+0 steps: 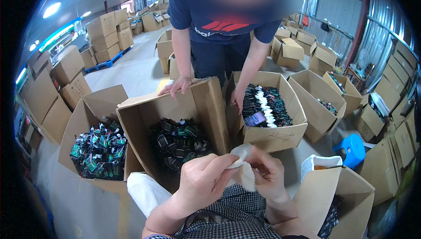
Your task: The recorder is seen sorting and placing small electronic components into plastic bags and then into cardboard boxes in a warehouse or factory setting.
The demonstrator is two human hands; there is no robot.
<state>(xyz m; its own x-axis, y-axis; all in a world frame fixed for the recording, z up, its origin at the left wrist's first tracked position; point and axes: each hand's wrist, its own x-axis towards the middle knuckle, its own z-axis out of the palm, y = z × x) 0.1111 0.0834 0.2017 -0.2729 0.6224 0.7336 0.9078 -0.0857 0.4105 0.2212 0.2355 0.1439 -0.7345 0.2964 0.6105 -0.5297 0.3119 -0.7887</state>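
Above my lap, my left hand [199, 180] and my right hand [268, 173] pinch a thin, crumpled white piece [246, 176] between their fingertips. It could be cloth or tissue; I cannot tell which. Just beyond my hands stands a tilted cardboard box [138, 116], heaped at its bottom with dark parts and green circuit boards [180, 140]. Facing me, a person in a dark blue T-shirt rests one hand [177, 85] on that box's upper rim. The person's other hand [237, 98] reaches to a box [274, 136] packed with rows of dark pieces and a white strip.
An open box [94, 101] of tangled circuit boards and wires stands at left. To the right are a blue stool [351, 150], a nearby open box [318, 195] and a deep carton [313, 85]. Stacked cartons [105, 37] on a blue pallet [105, 62] stand farther back.
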